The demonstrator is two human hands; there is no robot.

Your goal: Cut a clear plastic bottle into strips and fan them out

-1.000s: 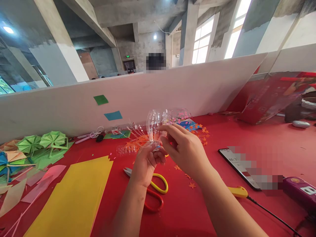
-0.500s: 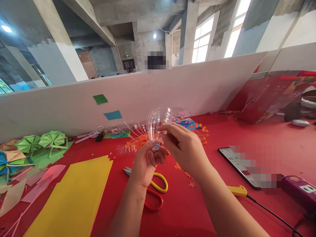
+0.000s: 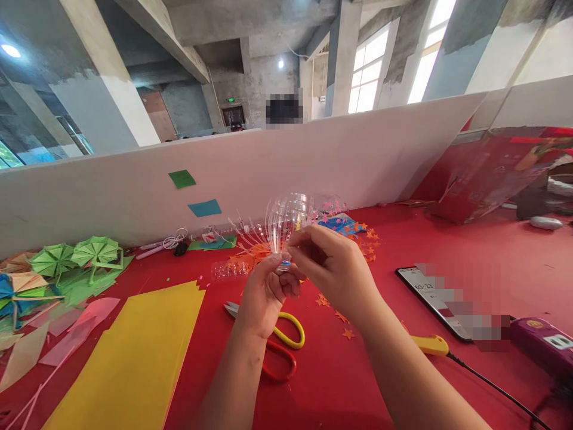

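Observation:
A clear plastic bottle piece [image 3: 285, 222], cut into thin strips that bow outward like a ball, is held up over the red table [image 3: 447, 257]. My left hand [image 3: 266, 292] grips its neck from below, fingers closed. My right hand [image 3: 333, 269] pinches the strips near the base with thumb and fingers. Scissors [image 3: 282, 343] with yellow and red handles lie on the table just under my hands.
A yellow paper sheet [image 3: 134, 358] lies at front left, green folded paper pieces [image 3: 76, 257] at far left. A phone [image 3: 436, 298], a yellow-handled tool [image 3: 432, 344] with a cord and a purple power strip [image 3: 544, 343] lie at right. A white partition [image 3: 268, 167] stands behind.
My right hand's fingers have slid down the strips toward the bottle's neck. The bottle piece has risen slightly. My left hand has barely moved.

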